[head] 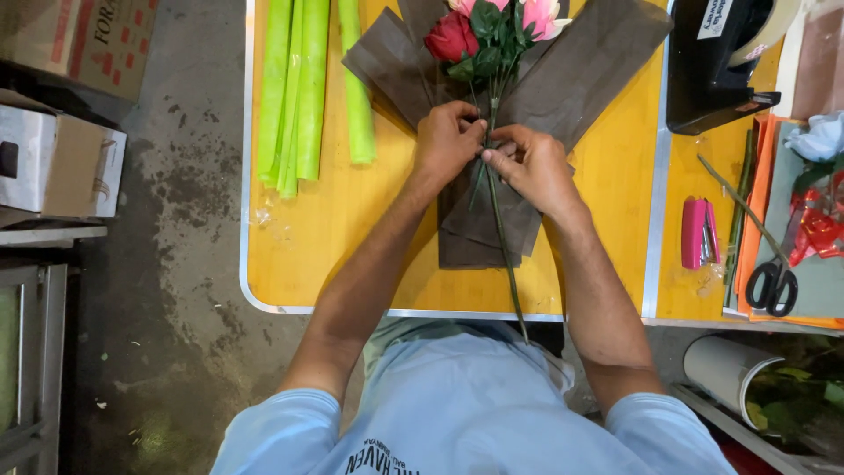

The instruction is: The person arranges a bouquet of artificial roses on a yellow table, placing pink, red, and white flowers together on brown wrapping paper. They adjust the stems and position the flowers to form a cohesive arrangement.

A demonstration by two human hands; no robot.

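Observation:
A small bunch of flowers, one red rose (451, 37) and pink blooms (538, 15) with green leaves, lies on dark brown wrapping paper (587, 63) spread on a yellow table (343, 229). My left hand (447, 141) and my right hand (530, 167) meet at the middle of the bunch, both pinching the green stems (503, 255) and the gathered paper. The stems run down past the table's near edge.
Rolled light-green paper sheets (299, 88) lie at the table's left. A pink stapler (699, 233), black-handled scissors (770, 281), a black tape dispenser (716, 66) and red ribbon scraps (818, 229) sit on the right. Cardboard boxes (61, 163) stand on the floor to the left.

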